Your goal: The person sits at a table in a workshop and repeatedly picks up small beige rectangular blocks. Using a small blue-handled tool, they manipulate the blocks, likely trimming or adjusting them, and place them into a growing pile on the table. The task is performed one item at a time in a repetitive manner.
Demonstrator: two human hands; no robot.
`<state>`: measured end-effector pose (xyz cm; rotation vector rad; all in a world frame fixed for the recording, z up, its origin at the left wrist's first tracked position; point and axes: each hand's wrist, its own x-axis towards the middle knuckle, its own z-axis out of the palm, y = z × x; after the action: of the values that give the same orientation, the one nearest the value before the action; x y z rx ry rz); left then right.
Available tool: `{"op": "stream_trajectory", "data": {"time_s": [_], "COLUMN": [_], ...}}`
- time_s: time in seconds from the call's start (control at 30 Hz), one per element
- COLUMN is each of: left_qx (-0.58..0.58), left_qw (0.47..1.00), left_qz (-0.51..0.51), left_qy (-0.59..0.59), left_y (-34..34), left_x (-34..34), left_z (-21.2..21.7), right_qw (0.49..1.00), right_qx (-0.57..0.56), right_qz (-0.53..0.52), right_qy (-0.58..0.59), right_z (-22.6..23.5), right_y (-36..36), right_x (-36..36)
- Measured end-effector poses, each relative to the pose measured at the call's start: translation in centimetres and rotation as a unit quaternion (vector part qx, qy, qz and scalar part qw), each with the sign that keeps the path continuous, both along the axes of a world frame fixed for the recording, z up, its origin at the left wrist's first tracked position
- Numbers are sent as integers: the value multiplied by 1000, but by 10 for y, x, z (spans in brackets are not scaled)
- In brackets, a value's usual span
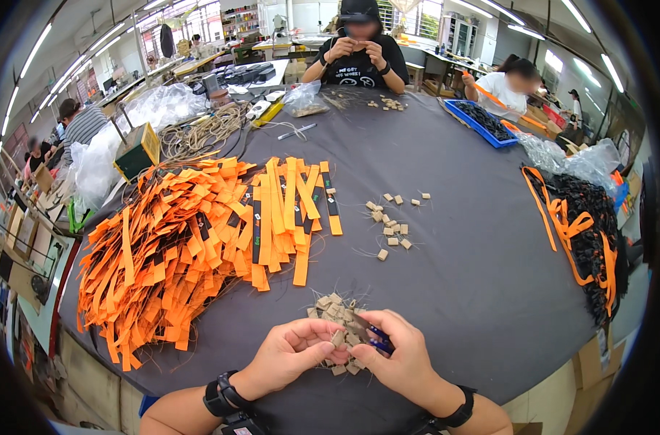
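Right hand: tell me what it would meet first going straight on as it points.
Probably the pile of small tan pieces: the right hand, holding blue-handled snips, points forward and left toward it. Its height above the pile is unclear from this view, so it might pass over.

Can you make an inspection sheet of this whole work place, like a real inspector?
Surface: grey table, heaped at left and right.
Job's things: tan tags piled by the hands; more farther off.
Clutter: orange strips left, blue tray back right, pen at back.
Hands: left hand pinches one tag; right hand holds blue-handled snips.
Cables: beige cord tangled back left; power leads, can't tell.
Surroundings: person across, others nearby.
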<state>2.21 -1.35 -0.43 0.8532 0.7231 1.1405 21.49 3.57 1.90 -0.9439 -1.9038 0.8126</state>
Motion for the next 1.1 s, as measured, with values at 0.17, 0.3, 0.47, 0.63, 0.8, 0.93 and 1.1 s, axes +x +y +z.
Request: {"op": "stream_trajectory", "data": {"time_s": [0.17, 0.3, 0.47, 0.63, 0.8, 0.93, 1.1], "left_qx": [-21, -21, -20, -13, -12, -13, -21], "left_qw": [999, 999, 999, 999, 999, 999, 999], "left_qz": [32, 34, 28, 13, 10, 7, 9], "left_qy": [-25, -27, -32, -39, -36, -46, -46], "left_y": [2, 2, 3, 3, 4, 3, 0], "left_x": [-4, -7, -6, -7, -6, -7, -3], "left_z": [3, 2, 0, 0, 0, -2, 1], "right_qw": [987, 977, 975, 974, 976, 982, 986], "right_qx": [102, 168, 176, 174, 170, 146, 123], "right_qz": [25, 9, 6, 12, 17, 21, 28], "right_qy": [-124, -135, -136, -143, -135, -122, -110], "right_z": [8, 2, 0, 1, 1, -2, -7], "right_y": [0, 0, 0, 1, 1, 1, -2], "right_x": [10, 9, 9, 9, 8, 8, 5]}}
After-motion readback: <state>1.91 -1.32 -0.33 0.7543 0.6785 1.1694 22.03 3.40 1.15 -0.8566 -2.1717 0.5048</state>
